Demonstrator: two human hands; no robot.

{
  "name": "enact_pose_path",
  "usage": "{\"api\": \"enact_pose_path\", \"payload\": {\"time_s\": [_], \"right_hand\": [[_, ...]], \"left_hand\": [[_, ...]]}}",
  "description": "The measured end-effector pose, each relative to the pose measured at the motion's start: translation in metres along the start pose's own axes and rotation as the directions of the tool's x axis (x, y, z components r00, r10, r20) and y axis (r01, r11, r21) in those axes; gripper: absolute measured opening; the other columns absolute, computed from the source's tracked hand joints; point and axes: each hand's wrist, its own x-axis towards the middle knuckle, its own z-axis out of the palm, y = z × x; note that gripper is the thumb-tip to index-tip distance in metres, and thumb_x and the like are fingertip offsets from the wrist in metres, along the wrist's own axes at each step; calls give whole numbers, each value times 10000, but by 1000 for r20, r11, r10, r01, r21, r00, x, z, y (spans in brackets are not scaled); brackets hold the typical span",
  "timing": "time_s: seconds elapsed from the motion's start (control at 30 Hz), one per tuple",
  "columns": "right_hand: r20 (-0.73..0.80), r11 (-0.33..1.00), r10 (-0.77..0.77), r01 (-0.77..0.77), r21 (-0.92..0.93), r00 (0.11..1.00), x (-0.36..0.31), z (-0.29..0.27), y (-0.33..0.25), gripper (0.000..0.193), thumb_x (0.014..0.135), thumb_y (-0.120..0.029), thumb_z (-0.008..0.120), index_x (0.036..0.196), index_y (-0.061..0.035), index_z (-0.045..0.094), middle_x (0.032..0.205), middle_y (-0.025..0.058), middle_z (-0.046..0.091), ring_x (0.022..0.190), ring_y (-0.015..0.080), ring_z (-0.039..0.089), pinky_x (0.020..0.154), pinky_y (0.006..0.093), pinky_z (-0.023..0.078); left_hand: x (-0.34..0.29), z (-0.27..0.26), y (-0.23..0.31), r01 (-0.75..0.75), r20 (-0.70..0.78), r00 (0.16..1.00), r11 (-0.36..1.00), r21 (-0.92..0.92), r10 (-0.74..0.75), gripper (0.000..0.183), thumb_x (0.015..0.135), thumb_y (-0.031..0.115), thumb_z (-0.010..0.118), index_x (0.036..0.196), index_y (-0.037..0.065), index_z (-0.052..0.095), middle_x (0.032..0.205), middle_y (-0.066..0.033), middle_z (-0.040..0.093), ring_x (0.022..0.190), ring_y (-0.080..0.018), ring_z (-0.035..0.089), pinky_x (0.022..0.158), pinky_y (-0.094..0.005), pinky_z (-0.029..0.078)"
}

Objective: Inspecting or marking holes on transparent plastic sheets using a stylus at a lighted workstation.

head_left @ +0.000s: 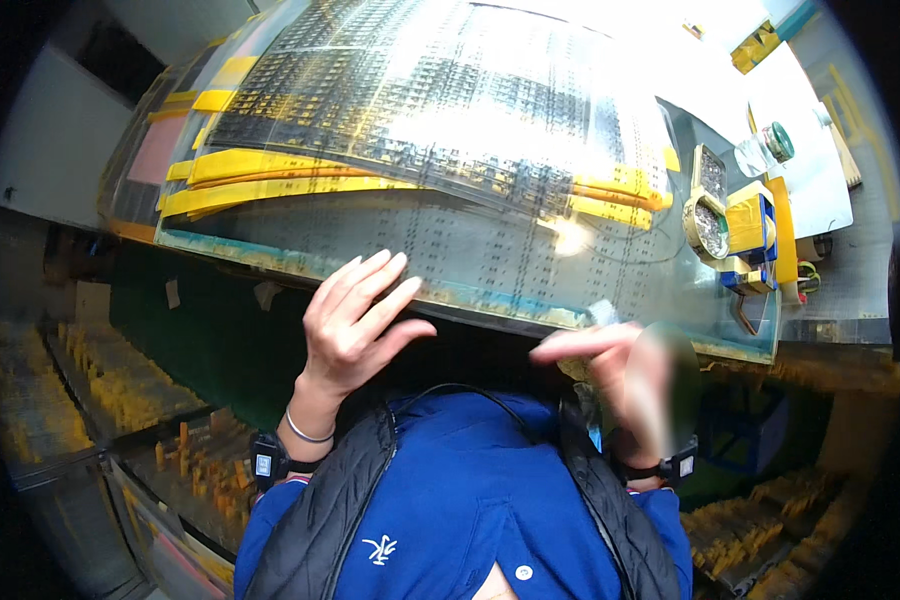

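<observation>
My left hand (355,320) is in front of the table's near edge, its fingers stretched out and apart, with nothing in it. Its fingertips overlap the table's rim in the picture. My right hand (625,375) is by the same edge, farther right, and smeared by motion. One of its fingers points left; the others are unclear, so I cannot tell whether it holds anything. Just behind it is a small whitish scrap (602,312). Beyond both hands, a stack of clear printed film sheets (370,120) with yellow edge strips (290,187) lies on the glass-topped table (450,235).
On the table's right are small grey-filled trays (708,225), a blue and yellow box (750,225), green-handled scissors (808,278) and a roll of tape (778,142). Racks with many yellow-tabbed items (120,385) stand low on the left, and similar ones (740,535) at lower right.
</observation>
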Motion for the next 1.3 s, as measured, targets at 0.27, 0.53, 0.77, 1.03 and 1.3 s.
{"api": "enact_pose_path", "payload": {"time_s": [0.27, 0.53, 0.77, 1.03, 1.3], "right_hand": [[-729, 979, -135, -24, -204, 671, -22, -59, 37, 123, 986, -54, 532, 1067, 19, 590, 1069, 165, 686, 948, 206, 664, 925, 330, 502], [-652, 983, 25, -138, -123, 757, -16, -50, 36, 102, 975, -59, 575, 1048, 10, 590, 1071, 145, 689, 838, 149, 678, 723, 238, 544], [-637, 993, 84, -119, -12, 767, -10, -39, 34, 99, 943, -28, 616, 1027, 16, 585, 965, 147, 700, 693, 131, 672, 581, 222, 547], [-609, 990, 113, -139, 6, 785, -10, -41, 33, 140, 896, 23, 663, 1016, 16, 591, 924, 143, 700, 610, 109, 649, 488, 205, 518], [-535, 969, 217, -247, 15, 816, -18, -44, 28, 173, 916, -35, 668, 1073, 14, 613, 908, 133, 704, 628, 106, 652, 516, 209, 518]], "left_hand": [[-9, -27, -2, -25, -183, 982, 998, 58, 35, 243, 690, 2, 814, 914, 23, 719, 983, -137, 719, 951, -307, 675, 816, -378, 543], [-13, -26, -3, -24, -207, 977, 996, 91, 43, 218, 716, -25, 801, 911, 4, 707, 947, -139, 724, 908, -301, 683, 795, -365, 556], [-14, -27, -3, -26, -221, 974, 996, 89, 46, 211, 716, -39, 797, 902, -1, 705, 939, -135, 726, 900, -299, 683, 789, -365, 559], [-5, -17, 2, -126, -10, 992, 991, -35, 126, 484, 673, 236, 878, 1063, 35, 673, 1159, -154, 679, 1097, -324, 639, 966, -450, 491], [22, 8, 21, -68, 257, 962, 992, -102, 93, 569, 699, 260, 828, 1191, 32, 657, 1308, -146, 613, 1269, -305, 550, 1084, -484, 389]]}}
